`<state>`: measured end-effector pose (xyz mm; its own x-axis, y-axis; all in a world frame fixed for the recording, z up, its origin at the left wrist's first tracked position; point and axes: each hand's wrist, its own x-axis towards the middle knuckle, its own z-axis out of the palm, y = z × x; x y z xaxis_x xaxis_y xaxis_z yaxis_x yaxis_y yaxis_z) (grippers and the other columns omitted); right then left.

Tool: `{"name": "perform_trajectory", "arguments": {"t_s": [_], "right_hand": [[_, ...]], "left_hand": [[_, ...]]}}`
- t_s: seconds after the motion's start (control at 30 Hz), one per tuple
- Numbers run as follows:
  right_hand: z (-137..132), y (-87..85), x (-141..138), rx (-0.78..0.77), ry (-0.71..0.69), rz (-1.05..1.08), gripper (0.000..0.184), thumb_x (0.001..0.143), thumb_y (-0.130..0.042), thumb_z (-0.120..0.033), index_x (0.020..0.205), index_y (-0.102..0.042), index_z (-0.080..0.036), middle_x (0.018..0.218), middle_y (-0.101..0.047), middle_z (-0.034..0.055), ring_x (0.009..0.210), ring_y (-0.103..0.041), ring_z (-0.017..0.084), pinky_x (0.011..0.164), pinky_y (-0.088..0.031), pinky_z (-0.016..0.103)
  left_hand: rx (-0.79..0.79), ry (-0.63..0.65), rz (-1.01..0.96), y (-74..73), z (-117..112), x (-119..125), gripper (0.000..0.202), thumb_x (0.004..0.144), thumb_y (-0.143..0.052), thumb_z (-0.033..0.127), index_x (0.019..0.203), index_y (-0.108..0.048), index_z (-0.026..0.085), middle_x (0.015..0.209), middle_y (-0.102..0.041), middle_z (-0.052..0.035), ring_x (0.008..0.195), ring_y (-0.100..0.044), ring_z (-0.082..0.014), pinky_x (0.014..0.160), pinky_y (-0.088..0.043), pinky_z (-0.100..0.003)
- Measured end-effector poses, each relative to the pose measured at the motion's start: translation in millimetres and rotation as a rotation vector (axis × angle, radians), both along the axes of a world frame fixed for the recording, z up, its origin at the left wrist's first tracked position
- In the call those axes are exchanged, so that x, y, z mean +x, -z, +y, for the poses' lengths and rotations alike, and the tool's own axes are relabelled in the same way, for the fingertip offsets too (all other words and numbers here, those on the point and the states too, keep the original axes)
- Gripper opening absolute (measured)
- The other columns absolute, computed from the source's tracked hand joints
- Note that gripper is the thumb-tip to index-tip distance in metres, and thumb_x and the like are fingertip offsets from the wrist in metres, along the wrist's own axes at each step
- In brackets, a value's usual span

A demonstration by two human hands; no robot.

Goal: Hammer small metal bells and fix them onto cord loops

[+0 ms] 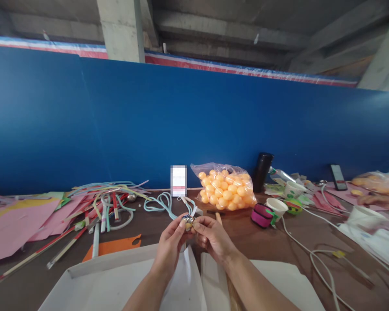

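Observation:
My left hand (pixel 172 238) and my right hand (pixel 213 236) meet over the table, fingers pinched round a small shiny silver ball (pixel 188 220). Something yellowish shows at its underside; the fingertips cover much of it. Just behind my fingers, a light-blue cord (pixel 162 204) lies in loops with a white end close to the ball. Below my forearms are white sheets of card (pixel 116 280) and a flat pale strip (pixel 215 276). A wooden-handled tool (pixel 218 218) lies partly hidden behind my right hand.
A clear bag of orange balls (pixel 225 190) stands behind my hands, beside an upright phone (pixel 179 181). Cords, sticks and coloured paper (pixel 22 220) crowd the left. Rightward are a black bottle (pixel 263 172), a paper cup (pixel 276 207), white cables (pixel 311 255) and another person's hand (pixel 379 201).

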<state>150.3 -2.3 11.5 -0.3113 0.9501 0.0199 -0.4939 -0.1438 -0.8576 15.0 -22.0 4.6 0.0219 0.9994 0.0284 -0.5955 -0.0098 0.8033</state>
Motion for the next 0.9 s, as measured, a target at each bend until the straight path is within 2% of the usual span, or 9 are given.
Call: {"name": "perform_trajectory", "arguments": {"t_s": [0.27, 0.53, 0.9], "right_hand": [[-1.0, -1.3, 0.6, -0.004, 0.005, -0.023, 0.021, 0.067, -0.076, -0.029, 0.07, -0.062, -0.013, 0.06, -0.061, -0.0014, 0.037, -0.035, 0.0, 0.035, -0.023, 0.014], [-3.0, -8.2, 0.0, -0.014, -0.008, -0.025, 0.024, 0.063, -0.078, -0.03, 0.066, -0.06, -0.013, 0.056, -0.06, -0.0026, 0.036, -0.033, 0.001, 0.035, -0.024, 0.015], [-1.5, -8.0, 2.2, -0.008, -0.034, -0.042, 0.024, 0.063, -0.078, -0.03, 0.066, -0.06, -0.014, 0.053, -0.058, -0.0034, 0.035, -0.032, 0.001, 0.035, -0.023, 0.015]], "left_hand": [[0.005, 0.01, 0.006, 0.9, 1.3, 0.1, 0.039, 0.075, -0.066, 0.031, 0.11, -0.063, 0.015, 0.096, -0.068, -0.0099, 0.075, -0.062, -0.0128, 0.074, -0.048, -0.024], [-0.008, 0.007, 0.013, 1.1, 0.3, -0.1, 0.038, 0.074, -0.067, 0.031, 0.108, -0.065, 0.015, 0.097, -0.068, -0.01, 0.075, -0.062, -0.013, 0.074, -0.048, -0.025], [-0.018, 0.018, -0.022, 2.4, 1.1, 0.7, 0.038, 0.072, -0.068, 0.03, 0.107, -0.065, 0.014, 0.099, -0.068, -0.0112, 0.075, -0.063, -0.0132, 0.072, -0.049, -0.024]]}}
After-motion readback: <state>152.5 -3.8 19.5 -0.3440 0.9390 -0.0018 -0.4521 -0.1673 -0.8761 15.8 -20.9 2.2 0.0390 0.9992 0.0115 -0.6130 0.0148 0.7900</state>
